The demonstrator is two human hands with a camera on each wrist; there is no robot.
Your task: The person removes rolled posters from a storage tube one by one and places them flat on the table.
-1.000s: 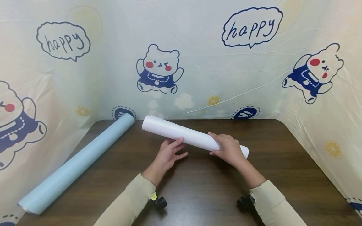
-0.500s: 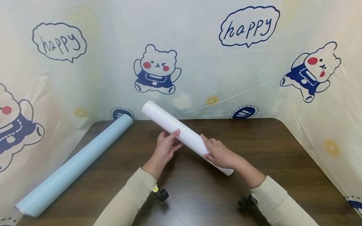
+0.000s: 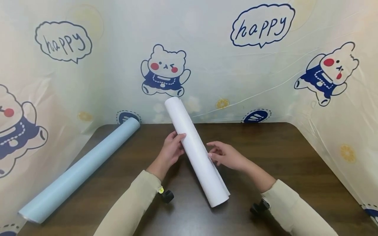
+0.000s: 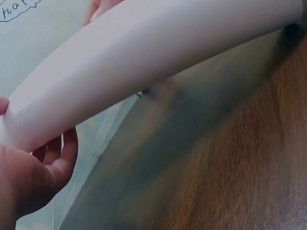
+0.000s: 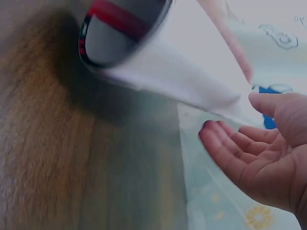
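A rolled-up white paper sheet [image 3: 199,160] slants across the middle of the head view, its far end raised above the table. My left hand [image 3: 170,149] holds the roll from the left, thumb on top and fingers curled beneath, as the left wrist view also shows. On the other side is my right hand [image 3: 226,156], its thumb at the sheet's loose edge and its fingers loosely bent. In the right wrist view, red and dark print shows inside the near end of the white roll [image 5: 187,57], and the right hand's fingers [image 5: 235,153] are apart from the paper.
A longer light-blue roll [image 3: 81,170] lies diagonally along the left side of the dark wooden table [image 3: 280,147]. Pale printed curtains [image 3: 212,75] with bears and lettering hang behind the table and at both sides.
The white roll has swung round from lying nearly crosswise, its near end coming toward me and its far end rising. My right hand has let go of its grip round the roll.
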